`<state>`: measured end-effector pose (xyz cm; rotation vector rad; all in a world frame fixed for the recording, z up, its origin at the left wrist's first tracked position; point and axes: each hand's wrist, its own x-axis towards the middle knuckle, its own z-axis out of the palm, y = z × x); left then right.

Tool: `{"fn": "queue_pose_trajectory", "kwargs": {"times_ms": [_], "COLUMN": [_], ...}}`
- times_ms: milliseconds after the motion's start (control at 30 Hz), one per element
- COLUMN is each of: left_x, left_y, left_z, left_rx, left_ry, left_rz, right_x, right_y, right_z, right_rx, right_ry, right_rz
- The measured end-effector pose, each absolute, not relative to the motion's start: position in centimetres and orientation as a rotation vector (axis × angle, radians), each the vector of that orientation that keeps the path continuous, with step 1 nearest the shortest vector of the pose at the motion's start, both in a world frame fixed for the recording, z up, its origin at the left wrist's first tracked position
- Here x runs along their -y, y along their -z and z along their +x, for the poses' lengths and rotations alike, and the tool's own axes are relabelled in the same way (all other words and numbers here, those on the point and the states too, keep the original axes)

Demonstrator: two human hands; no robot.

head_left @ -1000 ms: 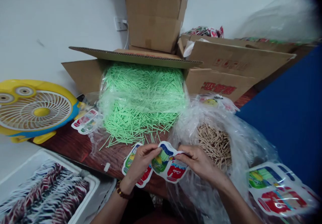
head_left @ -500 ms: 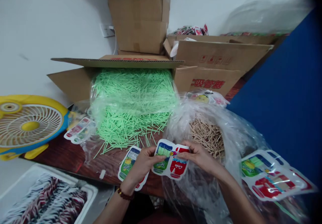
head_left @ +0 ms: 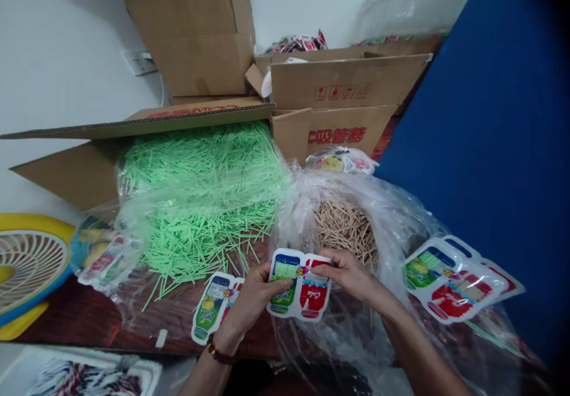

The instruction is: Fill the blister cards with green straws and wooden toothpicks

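Both my hands hold one bottle-shaped printed packet [head_left: 299, 289] with a green half and a red half, upright over the table edge. My left hand [head_left: 253, 298], with a bead bracelet at the wrist, pinches the packet's green side. My right hand [head_left: 351, 274] pinches its top right, over the plastic bag of brown sticks [head_left: 345, 230]. Another packet of the same kind [head_left: 209, 307] lies flat on the dark table under my left hand. A heap of green sticks [head_left: 200, 200] spills out of a clear bag just beyond.
A stack of filled packets [head_left: 454, 280] lies at the right on plastic. Cardboard boxes [head_left: 338, 96] stand behind, a blue panel [head_left: 490, 135] at the right. A yellow fan [head_left: 27, 265] is at the left, a white tray [head_left: 89, 375] of striped items at the bottom left.
The view has swung to the right, so the fan and tray slid leftward. Both hands kept the packet and turned it more upright, near the brown sticks.
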<state>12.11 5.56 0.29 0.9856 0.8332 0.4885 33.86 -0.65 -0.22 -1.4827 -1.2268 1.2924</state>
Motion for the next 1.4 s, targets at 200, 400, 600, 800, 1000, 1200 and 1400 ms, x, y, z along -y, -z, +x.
{"fn": "queue_pose_trajectory", "kwargs": {"times_ms": [200, 400, 600, 800, 1000, 1200, 1400], "left_x": [-6.0, -5.6, -4.2, -3.8, -3.6, -3.6, -3.5], "left_y": [0.7, 1.2, 1.9, 1.7, 1.6, 1.8, 3.1], "left_z": [13.0, 14.3, 14.5, 14.2, 14.6, 14.1, 12.8], "left_rx": [-0.841, -0.946, -0.974, -0.954, -0.91, -0.943, -0.981], "left_ry": [-0.436, -0.47, -0.485, -0.358, -0.285, -0.288, -0.356], "left_rz": [1.007, 1.184, 1.172, 1.219, 1.251, 1.221, 1.124], "right_x": [0.9, 1.3, 1.6, 3.0, 3.9, 0.6, -4.4], "right_y": [0.5, 1.0, 1.6, 2.9, 3.0, 3.2, 4.0], "right_z": [34.7, 33.6, 32.6, 32.2, 33.3, 37.8, 39.3], "right_rx": [1.274, 1.259, 1.27, 1.23, 1.311, 1.542, 2.146], "right_ry": [-1.229, -1.275, -1.23, -1.243, -1.295, -0.596, -0.032], "right_rz": [-1.544, -1.475, -1.463, -1.484, -1.482, -1.865, -2.194]}}
